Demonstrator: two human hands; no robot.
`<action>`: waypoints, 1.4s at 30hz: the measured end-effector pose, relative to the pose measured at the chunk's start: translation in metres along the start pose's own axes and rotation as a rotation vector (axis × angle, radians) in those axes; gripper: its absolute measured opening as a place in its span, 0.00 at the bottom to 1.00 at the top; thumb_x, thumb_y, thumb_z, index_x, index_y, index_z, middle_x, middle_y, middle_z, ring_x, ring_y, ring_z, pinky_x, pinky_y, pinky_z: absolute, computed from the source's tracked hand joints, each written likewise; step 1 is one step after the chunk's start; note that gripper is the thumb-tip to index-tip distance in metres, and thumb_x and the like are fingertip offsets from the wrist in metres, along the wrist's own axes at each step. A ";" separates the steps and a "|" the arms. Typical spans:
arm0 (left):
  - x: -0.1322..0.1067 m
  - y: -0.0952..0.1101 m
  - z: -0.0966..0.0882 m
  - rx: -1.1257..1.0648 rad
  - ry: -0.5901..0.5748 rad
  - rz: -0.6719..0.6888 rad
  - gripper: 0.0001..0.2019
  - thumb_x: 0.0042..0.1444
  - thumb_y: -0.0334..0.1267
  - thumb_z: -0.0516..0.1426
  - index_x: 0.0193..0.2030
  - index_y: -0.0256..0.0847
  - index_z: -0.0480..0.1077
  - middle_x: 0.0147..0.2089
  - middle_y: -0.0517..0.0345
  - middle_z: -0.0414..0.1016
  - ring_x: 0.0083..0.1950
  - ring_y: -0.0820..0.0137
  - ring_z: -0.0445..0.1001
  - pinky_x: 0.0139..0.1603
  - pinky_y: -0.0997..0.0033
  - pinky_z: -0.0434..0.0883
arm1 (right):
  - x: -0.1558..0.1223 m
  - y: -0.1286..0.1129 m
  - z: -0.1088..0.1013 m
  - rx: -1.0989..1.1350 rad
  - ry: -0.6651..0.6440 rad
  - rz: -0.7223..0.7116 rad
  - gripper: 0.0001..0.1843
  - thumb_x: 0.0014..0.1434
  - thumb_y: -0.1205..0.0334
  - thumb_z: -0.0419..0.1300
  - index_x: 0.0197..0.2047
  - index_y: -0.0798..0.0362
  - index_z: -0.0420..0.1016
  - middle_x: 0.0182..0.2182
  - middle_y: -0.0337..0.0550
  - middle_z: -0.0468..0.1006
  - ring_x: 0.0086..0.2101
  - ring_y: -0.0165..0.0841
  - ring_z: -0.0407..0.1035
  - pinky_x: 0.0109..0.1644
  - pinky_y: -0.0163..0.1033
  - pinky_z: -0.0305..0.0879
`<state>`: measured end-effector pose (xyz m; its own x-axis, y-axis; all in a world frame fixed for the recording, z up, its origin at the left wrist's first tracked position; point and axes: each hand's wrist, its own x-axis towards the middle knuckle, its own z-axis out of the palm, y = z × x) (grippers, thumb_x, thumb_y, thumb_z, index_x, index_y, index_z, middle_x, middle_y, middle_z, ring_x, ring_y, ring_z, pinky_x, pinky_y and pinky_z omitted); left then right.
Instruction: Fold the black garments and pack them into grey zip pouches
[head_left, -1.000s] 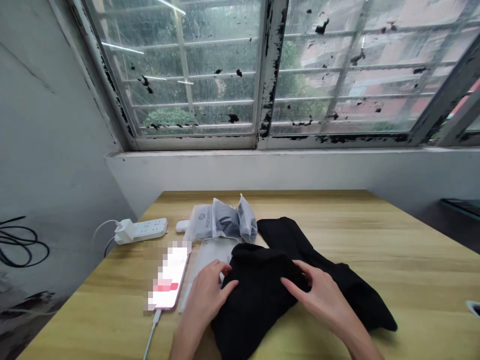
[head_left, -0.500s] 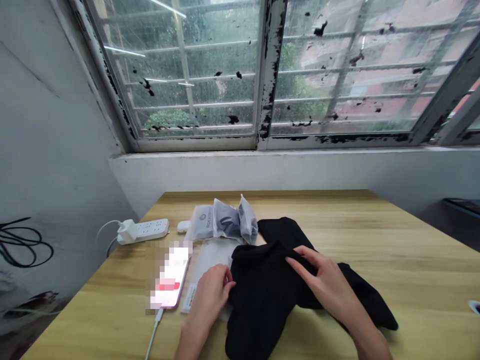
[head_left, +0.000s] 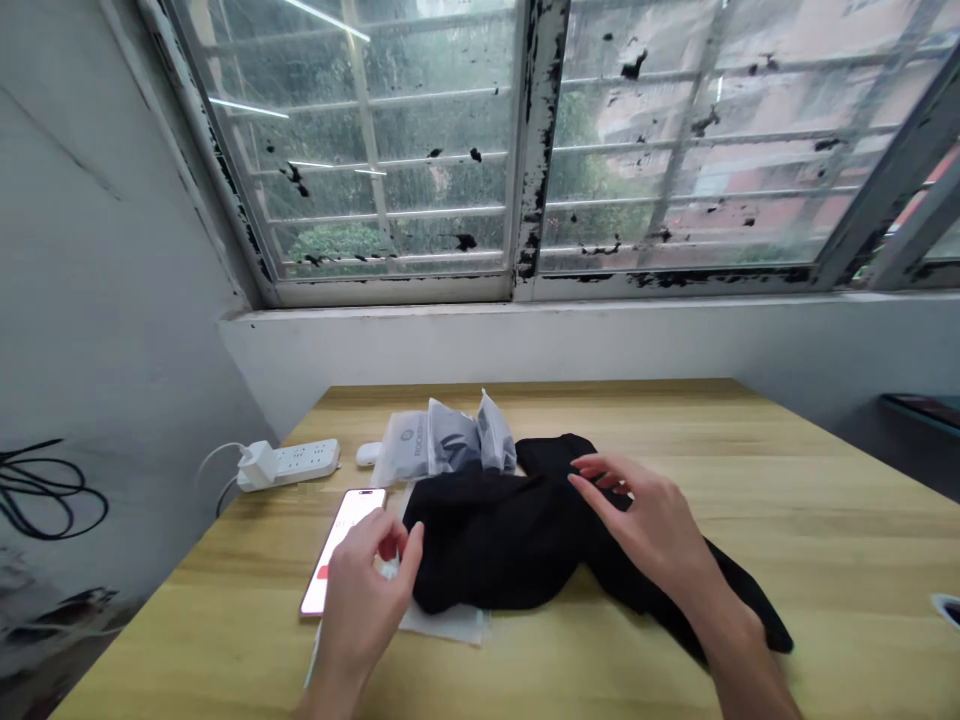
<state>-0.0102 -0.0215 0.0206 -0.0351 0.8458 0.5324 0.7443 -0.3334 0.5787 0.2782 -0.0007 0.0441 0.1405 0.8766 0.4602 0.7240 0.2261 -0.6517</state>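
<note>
A black cloth garment (head_left: 502, 545) lies spread across the table, its folds running from beside the phone to a tapering end at the right. My left hand (head_left: 367, 580) is at the garment's left edge, thumb and curled fingers apart, with nothing visible between them. It partly covers a phone (head_left: 349, 515) with a lit screen. Above the garment's right half, my right hand (head_left: 652, 520) has its thumb and fingers apart and holds nothing. A flat translucent plastic bag (head_left: 450, 625) sticks out from under the cloth.
Frosted packets (head_left: 409, 447) with dark contents stand behind the garment, near a small white object (head_left: 367, 454). A white power strip (head_left: 307, 459) sits at the table's left edge. A cable (head_left: 313, 655) runs from the phone. Wall and window close off the far side.
The garment's near flap has swung left and away, covering more of the plastic bag. My left hand has moved left over the phone. My right hand has risen off the cloth, its fingers apart.
</note>
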 end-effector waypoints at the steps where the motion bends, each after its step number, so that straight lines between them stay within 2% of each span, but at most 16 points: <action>1: 0.001 -0.003 0.005 -0.002 -0.054 -0.010 0.15 0.60 0.43 0.55 0.23 0.46 0.60 0.23 0.64 0.65 0.26 0.68 0.66 0.30 0.70 0.65 | -0.003 0.006 0.003 -0.018 -0.044 0.027 0.14 0.59 0.48 0.59 0.37 0.47 0.80 0.34 0.45 0.85 0.32 0.42 0.77 0.40 0.46 0.74; 4: 0.004 -0.011 0.019 -0.040 -0.215 -0.039 0.06 0.58 0.40 0.57 0.31 0.45 0.71 0.32 0.58 0.74 0.32 0.64 0.73 0.35 0.67 0.70 | -0.014 0.028 0.007 -0.085 -0.136 0.102 0.13 0.55 0.51 0.61 0.39 0.48 0.81 0.38 0.46 0.85 0.37 0.45 0.78 0.44 0.49 0.74; 8: 0.006 -0.013 0.034 -0.053 -0.404 -0.064 0.07 0.56 0.39 0.60 0.40 0.44 0.77 0.40 0.53 0.78 0.38 0.60 0.76 0.41 0.62 0.72 | -0.027 0.049 0.009 -0.170 -0.201 0.152 0.13 0.53 0.54 0.63 0.41 0.48 0.82 0.41 0.47 0.85 0.41 0.48 0.78 0.47 0.51 0.73; 13: 0.001 -0.007 0.050 0.017 -0.500 -0.090 0.05 0.53 0.30 0.60 0.31 0.43 0.76 0.34 0.55 0.77 0.38 0.59 0.76 0.43 0.60 0.71 | -0.036 0.062 0.017 -0.215 -0.237 0.152 0.09 0.50 0.64 0.63 0.36 0.48 0.82 0.37 0.47 0.84 0.42 0.48 0.78 0.47 0.50 0.72; 16: 0.000 -0.005 0.053 0.017 -0.475 -0.083 0.08 0.55 0.28 0.56 0.28 0.43 0.73 0.32 0.56 0.76 0.37 0.60 0.76 0.43 0.61 0.70 | -0.033 0.061 0.021 -0.146 -0.274 0.161 0.10 0.50 0.68 0.58 0.32 0.48 0.80 0.32 0.44 0.83 0.37 0.45 0.78 0.44 0.48 0.72; 18: 0.003 -0.004 0.049 -0.008 -0.411 -0.086 0.08 0.59 0.30 0.54 0.30 0.43 0.71 0.32 0.56 0.76 0.36 0.61 0.75 0.40 0.63 0.70 | -0.027 0.054 0.020 -0.076 -0.243 0.148 0.11 0.52 0.68 0.56 0.29 0.48 0.79 0.30 0.43 0.83 0.34 0.44 0.78 0.42 0.47 0.71; 20: 0.007 -0.003 0.040 -0.075 -0.266 -0.089 0.08 0.61 0.35 0.53 0.31 0.44 0.70 0.32 0.56 0.76 0.35 0.62 0.74 0.38 0.65 0.69 | -0.021 0.043 0.014 0.004 -0.104 0.108 0.11 0.55 0.64 0.56 0.30 0.47 0.79 0.31 0.43 0.82 0.34 0.43 0.77 0.41 0.46 0.71; 23: 0.008 0.001 0.020 -0.194 0.001 -0.054 0.08 0.61 0.40 0.54 0.31 0.45 0.69 0.32 0.58 0.75 0.35 0.63 0.73 0.37 0.66 0.69 | -0.016 0.023 0.001 0.105 0.207 -0.008 0.10 0.61 0.56 0.57 0.33 0.45 0.80 0.33 0.44 0.81 0.35 0.42 0.76 0.42 0.46 0.72; 24: 0.006 0.003 0.014 -0.219 0.059 -0.019 0.08 0.61 0.39 0.54 0.31 0.45 0.68 0.33 0.57 0.75 0.37 0.62 0.73 0.39 0.66 0.69 | -0.017 0.017 -0.003 0.140 0.235 -0.061 0.10 0.62 0.55 0.58 0.34 0.45 0.81 0.32 0.43 0.81 0.35 0.42 0.76 0.42 0.45 0.72; 25: 0.004 0.005 0.009 -0.240 0.073 0.026 0.08 0.62 0.39 0.54 0.31 0.46 0.68 0.34 0.56 0.75 0.39 0.62 0.73 0.43 0.64 0.69 | -0.018 0.011 -0.007 0.179 0.202 -0.120 0.10 0.62 0.55 0.59 0.33 0.45 0.81 0.31 0.43 0.81 0.34 0.41 0.76 0.41 0.44 0.72; 26: 0.001 0.006 0.005 -0.249 0.034 0.064 0.09 0.62 0.38 0.54 0.30 0.45 0.67 0.35 0.56 0.75 0.41 0.61 0.73 0.45 0.63 0.69 | -0.020 0.007 -0.011 0.209 0.129 -0.168 0.10 0.62 0.56 0.59 0.33 0.45 0.81 0.30 0.43 0.81 0.33 0.41 0.76 0.39 0.43 0.71; 29: -0.004 0.007 0.002 -0.208 -0.005 0.104 0.17 0.62 0.39 0.54 0.21 0.45 0.59 0.25 0.60 0.70 0.32 0.64 0.69 0.42 0.62 0.67 | -0.026 0.000 -0.013 0.204 -0.117 -0.202 0.11 0.62 0.56 0.57 0.34 0.45 0.81 0.28 0.43 0.81 0.31 0.40 0.75 0.37 0.42 0.71; 31: -0.003 0.006 0.006 -0.150 -0.059 0.039 0.17 0.61 0.41 0.55 0.21 0.45 0.60 0.25 0.60 0.70 0.32 0.64 0.69 0.41 0.62 0.68 | -0.029 0.002 -0.008 0.118 -0.137 -0.126 0.12 0.62 0.55 0.57 0.34 0.45 0.80 0.31 0.44 0.81 0.31 0.40 0.74 0.37 0.43 0.72; 33: 0.000 0.003 0.012 -0.151 -0.180 -0.015 0.12 0.59 0.42 0.56 0.25 0.45 0.66 0.29 0.58 0.74 0.35 0.63 0.72 0.40 0.63 0.70 | -0.031 0.010 -0.002 0.025 -0.108 -0.020 0.11 0.59 0.54 0.57 0.34 0.45 0.80 0.32 0.44 0.82 0.30 0.40 0.74 0.36 0.43 0.72; 37: 0.002 -0.002 0.020 -0.201 -0.414 -0.016 0.02 0.54 0.38 0.60 0.34 0.45 0.74 0.38 0.54 0.78 0.42 0.59 0.75 0.44 0.61 0.72 | -0.039 0.030 0.003 -0.100 -0.149 0.160 0.11 0.53 0.51 0.59 0.33 0.45 0.80 0.27 0.42 0.81 0.24 0.38 0.72 0.28 0.41 0.69; 42: -0.002 -0.008 0.030 -0.052 -0.531 -0.068 0.07 0.48 0.31 0.65 0.35 0.45 0.76 0.41 0.55 0.78 0.46 0.57 0.76 0.50 0.57 0.71 | -0.051 0.037 -0.001 -0.253 -0.227 0.322 0.12 0.49 0.46 0.62 0.32 0.43 0.78 0.22 0.38 0.78 0.22 0.39 0.73 0.23 0.37 0.59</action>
<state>0.0041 -0.0076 -0.0036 0.2702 0.9560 0.1144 0.7178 -0.2792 0.6378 0.2989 -0.0377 -0.0032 0.2539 0.9624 0.0963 0.8138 -0.1588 -0.5590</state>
